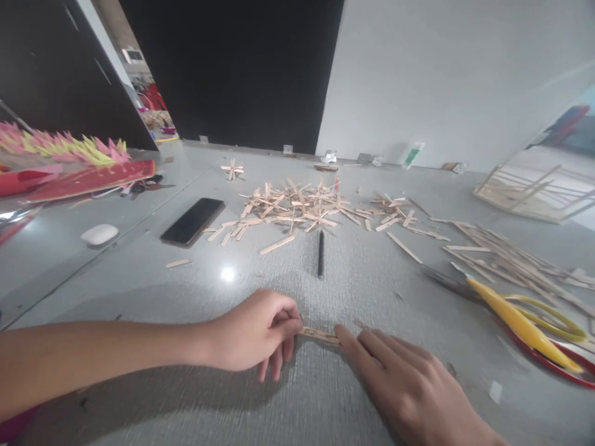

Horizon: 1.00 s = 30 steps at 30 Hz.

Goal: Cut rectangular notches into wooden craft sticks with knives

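Note:
A short, flat wooden stick (320, 335) with dark outlines drawn on it lies crosswise just above the table, low in the middle of the view. My left hand (264, 331) pinches its left end between thumb and index finger, the other fingers curled below. At the right end, the index fingertip of my right hand (404, 378) touches the stick. That hand's fingers are stretched out and low over the table; its thumb is hidden. Beyond the stick a dark pen (320, 254) points away from me.
A pile of short wooden sticks (297, 204) covers the table's far middle. Longer sticks (515, 254) and yellow-and-red-handled cutters (525, 322) lie right, near a stick frame (525, 192). Left are a phone (193, 222), a white mouse-shaped object (99, 235) and pink-yellow paper pieces (60, 145).

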Tool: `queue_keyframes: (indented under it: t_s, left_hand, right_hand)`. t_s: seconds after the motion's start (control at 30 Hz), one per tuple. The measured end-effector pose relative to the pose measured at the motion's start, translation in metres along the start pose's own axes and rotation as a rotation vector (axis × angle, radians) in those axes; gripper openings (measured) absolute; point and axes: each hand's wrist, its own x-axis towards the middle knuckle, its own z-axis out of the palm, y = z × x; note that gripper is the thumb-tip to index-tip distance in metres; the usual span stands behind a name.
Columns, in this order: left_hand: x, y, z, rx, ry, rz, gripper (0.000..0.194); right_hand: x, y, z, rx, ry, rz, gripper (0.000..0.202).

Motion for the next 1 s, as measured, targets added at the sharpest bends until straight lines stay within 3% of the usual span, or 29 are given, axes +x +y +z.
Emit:
queue_keyframes:
  t_s: [0.73,1.0]
  left_hand:
    - [0.0008,0.0054,-0.0018,-0.015,-0.023,-0.018,0.026]
    - [-0.0006,-0.0005,0.0026,0.023,0.011,0.028,0.033]
  right_hand:
    - [-0.0010,-0.0003,-0.0020,0.056,-0.009,0.006,0.037]
    - [0.0037,-0.0071,-0.0059,-0.175,0.043,-0.031,0.044]
